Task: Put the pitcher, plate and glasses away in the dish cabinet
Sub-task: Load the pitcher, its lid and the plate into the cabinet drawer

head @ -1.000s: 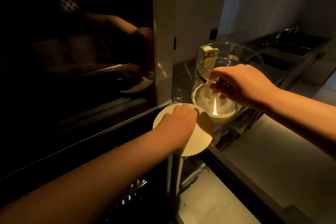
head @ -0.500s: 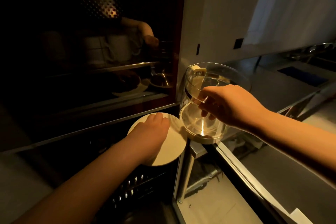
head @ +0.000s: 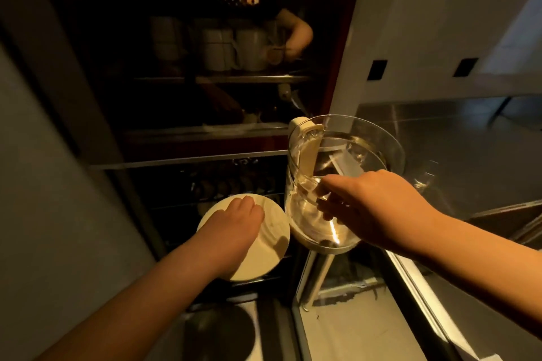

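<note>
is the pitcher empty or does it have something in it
Looks empty: the clear pitcher, held in the right hand, shows its base straight through, with no liquid line visible.

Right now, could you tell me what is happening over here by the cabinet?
A person stands at the dark dish cabinet with both hands full. The left hand holds a round cream plate low in front of the cabinet's lower section. The right hand has its grip on a clear glass pitcher with a cream handle, held beside the plate at the cabinet's right edge. Neither is shelved yet. White mugs sit on an upper shelf.
</note>
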Demonstrator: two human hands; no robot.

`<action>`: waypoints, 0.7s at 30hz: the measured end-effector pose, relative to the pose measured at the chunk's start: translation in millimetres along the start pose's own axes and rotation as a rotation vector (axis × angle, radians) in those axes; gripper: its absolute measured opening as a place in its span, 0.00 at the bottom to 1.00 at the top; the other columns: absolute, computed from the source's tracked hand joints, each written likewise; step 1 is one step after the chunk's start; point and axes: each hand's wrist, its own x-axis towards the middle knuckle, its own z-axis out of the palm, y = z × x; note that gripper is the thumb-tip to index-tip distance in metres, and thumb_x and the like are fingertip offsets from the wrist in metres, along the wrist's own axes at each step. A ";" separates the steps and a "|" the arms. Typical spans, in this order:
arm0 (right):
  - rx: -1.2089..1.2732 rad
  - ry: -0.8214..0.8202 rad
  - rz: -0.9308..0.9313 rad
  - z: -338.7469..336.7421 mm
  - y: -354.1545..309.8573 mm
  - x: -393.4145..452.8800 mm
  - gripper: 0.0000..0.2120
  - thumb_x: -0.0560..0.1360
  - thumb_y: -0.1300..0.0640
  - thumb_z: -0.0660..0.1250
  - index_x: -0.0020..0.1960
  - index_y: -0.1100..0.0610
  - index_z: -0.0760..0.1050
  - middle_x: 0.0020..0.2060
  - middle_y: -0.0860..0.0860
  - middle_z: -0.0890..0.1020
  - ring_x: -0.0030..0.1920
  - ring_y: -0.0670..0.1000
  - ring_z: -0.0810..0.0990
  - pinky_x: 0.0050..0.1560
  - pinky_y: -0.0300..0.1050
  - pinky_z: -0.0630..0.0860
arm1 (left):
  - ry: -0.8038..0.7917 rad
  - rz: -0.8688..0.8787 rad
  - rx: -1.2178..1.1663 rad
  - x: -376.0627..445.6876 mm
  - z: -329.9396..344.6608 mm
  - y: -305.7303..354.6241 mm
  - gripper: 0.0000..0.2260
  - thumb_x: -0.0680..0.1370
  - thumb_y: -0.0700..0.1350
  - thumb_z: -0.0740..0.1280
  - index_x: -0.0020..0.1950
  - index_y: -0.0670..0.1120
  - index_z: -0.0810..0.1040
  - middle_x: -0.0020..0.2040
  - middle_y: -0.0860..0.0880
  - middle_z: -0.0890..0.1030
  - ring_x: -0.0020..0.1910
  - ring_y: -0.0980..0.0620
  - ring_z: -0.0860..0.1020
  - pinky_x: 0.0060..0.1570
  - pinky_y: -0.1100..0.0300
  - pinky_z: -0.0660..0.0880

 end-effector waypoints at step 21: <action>0.068 -0.216 -0.103 110.6 -10.1 52.4 0.17 0.77 0.48 0.61 0.65 0.41 0.65 0.50 0.43 0.81 0.49 0.44 0.79 0.51 0.38 0.75 | -0.011 -0.213 -0.045 -2.5 90.9 -71.2 0.22 0.76 0.40 0.64 0.68 0.47 0.61 0.63 0.47 0.66 0.60 0.48 0.65 0.51 0.55 0.67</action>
